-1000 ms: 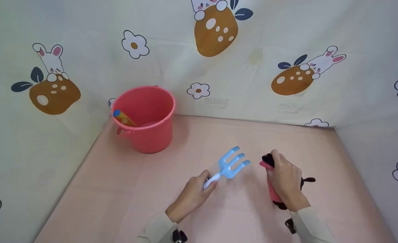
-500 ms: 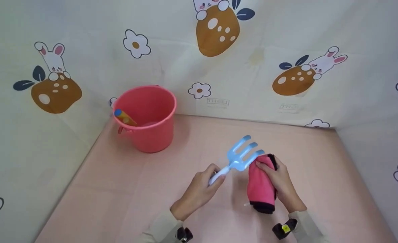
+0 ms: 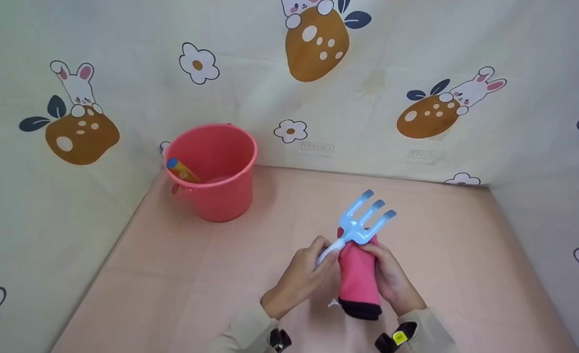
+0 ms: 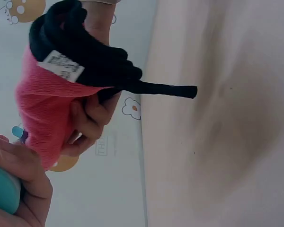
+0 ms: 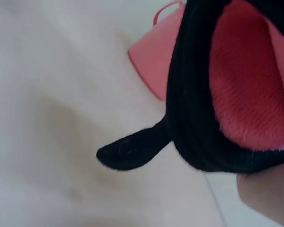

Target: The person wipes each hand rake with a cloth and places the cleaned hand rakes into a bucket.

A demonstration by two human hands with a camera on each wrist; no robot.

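Note:
My left hand [image 3: 300, 275] grips the white handle of a light-blue toy garden fork [image 3: 355, 229], its three prongs pointing up and away. Behind the fork's base, my right hand [image 3: 396, 280] holds a folded pink cloth [image 3: 359, 282] with black edging, thumb lying over its top end. The two hands are close together, and the fork overlaps the cloth's upper end in the head view. In the left wrist view, the cloth [image 4: 47, 101] shows layered black edges, a white printed tag and a sticking-out black strap. In the right wrist view, the cloth's red-pink inner side [image 5: 248, 75] shows between the folds.
A pink bucket [image 3: 228, 201] stands at the back left of the pale pink surface [image 3: 211, 284], a yellow item with a blue end [image 3: 182, 170] leaning inside it. Patterned fabric walls [image 3: 250, 88] with rabbits and flowers enclose the back and sides.
My right hand has brought the cloth leftwards and turned it so its broad pink side shows. My left hand has moved right and slightly up with the fork, which now overlaps the cloth.

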